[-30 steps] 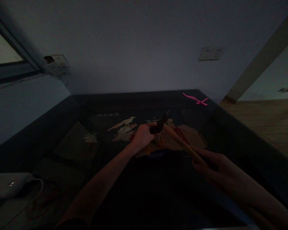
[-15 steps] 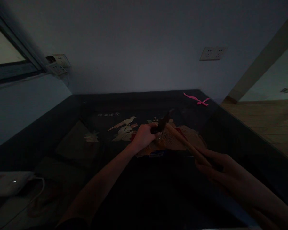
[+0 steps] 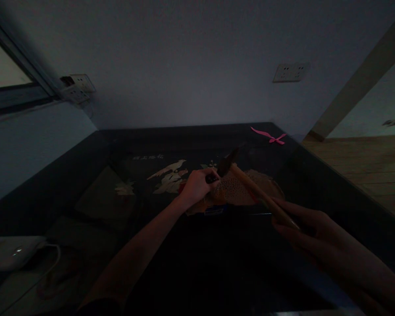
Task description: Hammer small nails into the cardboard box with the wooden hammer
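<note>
The scene is dim. My right hand [image 3: 311,228] is closed round the wooden handle of a hammer [image 3: 255,188], whose dark head points away from me, just beyond my left fingertips. My left hand [image 3: 199,183] is closed in a pinch on a small dark object [image 3: 211,178], too dark to name for sure. Both are above a brown, rounded piece full of small holes [image 3: 238,191], which lies on a black table [image 3: 191,250]. Red and orange patches show round it, and a blue strip [image 3: 213,211] sits at its near edge.
A pink ribbon [image 3: 272,138] lies at the table's back right corner. At the left edge is a white device [image 3: 13,252] with a cable. Inlaid bird and flower designs [image 3: 171,175] mark the tabletop. Sockets [image 3: 289,72] are on the wall behind.
The hammer head has shifted slightly right, a little away from my left fingers. My right hand has moved slightly right with it. My left hand stays almost in place.
</note>
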A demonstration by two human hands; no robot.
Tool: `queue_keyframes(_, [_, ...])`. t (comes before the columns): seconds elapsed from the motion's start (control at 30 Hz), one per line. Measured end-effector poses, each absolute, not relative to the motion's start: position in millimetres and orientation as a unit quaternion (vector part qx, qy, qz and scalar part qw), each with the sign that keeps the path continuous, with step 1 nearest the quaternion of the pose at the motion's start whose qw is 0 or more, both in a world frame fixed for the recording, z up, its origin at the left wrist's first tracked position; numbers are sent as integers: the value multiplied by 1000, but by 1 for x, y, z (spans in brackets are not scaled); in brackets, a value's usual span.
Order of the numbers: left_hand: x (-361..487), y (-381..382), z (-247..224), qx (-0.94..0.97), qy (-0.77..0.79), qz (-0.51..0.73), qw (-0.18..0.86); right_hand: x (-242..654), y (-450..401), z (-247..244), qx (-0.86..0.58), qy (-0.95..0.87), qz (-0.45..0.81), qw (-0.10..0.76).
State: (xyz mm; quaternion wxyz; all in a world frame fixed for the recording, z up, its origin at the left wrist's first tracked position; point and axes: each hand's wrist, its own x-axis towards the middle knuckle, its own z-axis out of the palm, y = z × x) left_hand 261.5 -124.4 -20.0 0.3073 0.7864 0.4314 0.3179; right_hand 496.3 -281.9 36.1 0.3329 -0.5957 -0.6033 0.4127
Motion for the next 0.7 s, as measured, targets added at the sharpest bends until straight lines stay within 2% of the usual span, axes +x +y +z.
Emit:
queue_keyframes(0.17, [261, -125, -15, 793, 436, 301, 302, 490, -278, 34, -597, -618, 435, 270])
queue_keyframes(0.47, [262, -123, -20, 784, 432, 317, 314, 489, -277, 36, -599, -622, 402, 304])
queue_keyframes(0.7, [261, -124, -20, 786, 437, 305, 313, 490, -280, 33, -606, -611, 420, 288])
